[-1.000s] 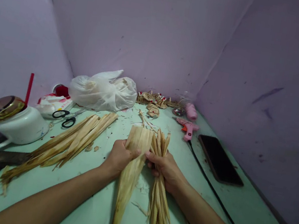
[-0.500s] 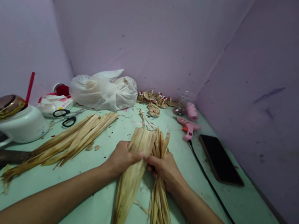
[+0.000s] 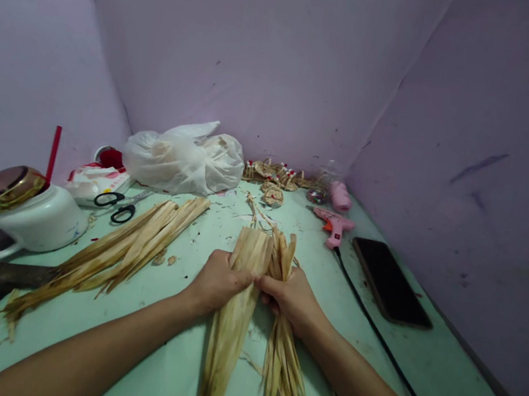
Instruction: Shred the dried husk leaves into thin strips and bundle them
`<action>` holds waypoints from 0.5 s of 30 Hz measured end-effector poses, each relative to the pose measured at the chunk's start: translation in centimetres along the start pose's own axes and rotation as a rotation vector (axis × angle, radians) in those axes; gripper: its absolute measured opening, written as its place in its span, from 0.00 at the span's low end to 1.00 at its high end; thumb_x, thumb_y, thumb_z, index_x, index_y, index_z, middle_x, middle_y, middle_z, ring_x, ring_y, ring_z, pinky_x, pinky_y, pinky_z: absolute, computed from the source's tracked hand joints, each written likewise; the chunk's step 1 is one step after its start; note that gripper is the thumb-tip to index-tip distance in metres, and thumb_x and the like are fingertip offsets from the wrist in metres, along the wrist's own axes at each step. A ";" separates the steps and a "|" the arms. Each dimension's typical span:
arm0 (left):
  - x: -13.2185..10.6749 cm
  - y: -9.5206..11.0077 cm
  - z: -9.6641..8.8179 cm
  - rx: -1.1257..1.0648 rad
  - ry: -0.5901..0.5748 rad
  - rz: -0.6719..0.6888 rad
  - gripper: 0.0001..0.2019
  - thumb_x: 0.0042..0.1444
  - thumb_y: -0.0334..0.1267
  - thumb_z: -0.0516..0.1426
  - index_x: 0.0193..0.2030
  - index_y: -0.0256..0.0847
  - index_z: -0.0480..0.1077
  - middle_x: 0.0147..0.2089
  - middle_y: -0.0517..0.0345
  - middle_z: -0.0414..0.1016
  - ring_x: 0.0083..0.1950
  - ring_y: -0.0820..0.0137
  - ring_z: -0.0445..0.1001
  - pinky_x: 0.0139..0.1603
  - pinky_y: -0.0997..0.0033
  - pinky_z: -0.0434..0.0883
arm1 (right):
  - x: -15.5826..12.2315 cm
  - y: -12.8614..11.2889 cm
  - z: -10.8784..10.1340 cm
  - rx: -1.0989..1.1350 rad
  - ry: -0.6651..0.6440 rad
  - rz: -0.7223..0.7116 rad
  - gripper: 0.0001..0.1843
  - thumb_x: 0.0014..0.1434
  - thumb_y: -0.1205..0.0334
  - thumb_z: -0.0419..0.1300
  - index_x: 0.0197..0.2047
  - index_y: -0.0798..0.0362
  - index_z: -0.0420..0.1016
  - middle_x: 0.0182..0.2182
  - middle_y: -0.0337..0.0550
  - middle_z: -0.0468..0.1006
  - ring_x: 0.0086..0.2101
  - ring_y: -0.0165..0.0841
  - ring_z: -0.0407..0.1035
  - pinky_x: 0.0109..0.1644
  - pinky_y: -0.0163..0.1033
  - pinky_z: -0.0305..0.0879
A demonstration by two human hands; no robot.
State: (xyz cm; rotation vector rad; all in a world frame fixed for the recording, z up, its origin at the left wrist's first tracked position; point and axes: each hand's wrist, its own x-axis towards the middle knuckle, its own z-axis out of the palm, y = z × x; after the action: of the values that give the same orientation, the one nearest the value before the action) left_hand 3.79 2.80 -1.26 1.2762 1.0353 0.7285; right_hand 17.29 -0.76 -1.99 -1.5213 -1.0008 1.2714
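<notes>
Hands meet at mid-worktop [image 3: 164,370]: the left hand [image 3: 218,283] pinches a broad dried leaf [image 3: 233,314], the right hand [image 3: 292,297] clasps a bundle of strips [image 3: 281,370] just beside it. Scissors [image 3: 119,204] lie well apart, near a white mug [image 3: 32,220].

It was a makeshift home craft corner, shown by lilac walls meeting at the centre top, a pale green table [image 3: 420,359] strewn with dried leaf strips [image 3: 134,247], scissors [image 3: 116,205], a pink glue gun [image 3: 335,227] and small woven pieces [image 3: 273,176].
</notes>
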 end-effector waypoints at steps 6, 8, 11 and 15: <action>-0.2 -0.6 0.6 0.255 0.106 0.060 0.05 0.40 0.34 0.55 0.20 0.35 0.68 0.19 0.59 0.68 0.22 0.72 0.65 0.21 0.76 0.62 | -0.1 0.1 0.3 -0.090 0.055 0.010 0.07 0.38 0.66 0.55 0.13 0.54 0.63 0.08 0.33 0.62 0.10 0.22 0.52 0.12 0.29 0.47; -0.1 -0.9 0.6 0.310 0.118 0.074 0.05 0.40 0.34 0.55 0.19 0.36 0.68 0.19 0.58 0.67 0.22 0.72 0.64 0.20 0.76 0.60 | -0.1 0.0 0.4 -0.115 0.079 -0.002 0.06 0.38 0.67 0.54 0.13 0.53 0.63 0.09 0.33 0.62 0.10 0.22 0.52 0.12 0.29 0.48; 0.1 -1.2 0.6 0.340 0.108 0.073 0.05 0.41 0.34 0.54 0.20 0.36 0.69 0.19 0.58 0.68 0.22 0.72 0.64 0.21 0.76 0.60 | -0.2 0.0 0.5 -0.157 0.110 -0.010 0.06 0.38 0.66 0.54 0.14 0.53 0.63 0.09 0.34 0.63 0.11 0.23 0.54 0.13 0.30 0.50; 0.2 -1.5 0.6 0.367 0.127 0.057 0.06 0.41 0.35 0.54 0.21 0.35 0.70 0.20 0.58 0.68 0.22 0.72 0.65 0.21 0.76 0.60 | -0.2 0.0 0.4 -0.252 0.153 -0.008 0.06 0.38 0.66 0.54 0.13 0.54 0.64 0.10 0.36 0.64 0.12 0.25 0.56 0.14 0.31 0.52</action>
State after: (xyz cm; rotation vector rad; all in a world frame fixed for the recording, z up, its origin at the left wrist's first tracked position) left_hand 4.26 2.46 -2.75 1.5946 1.2819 0.6894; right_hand 16.88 -0.89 -1.99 -1.7751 -1.0957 1.0344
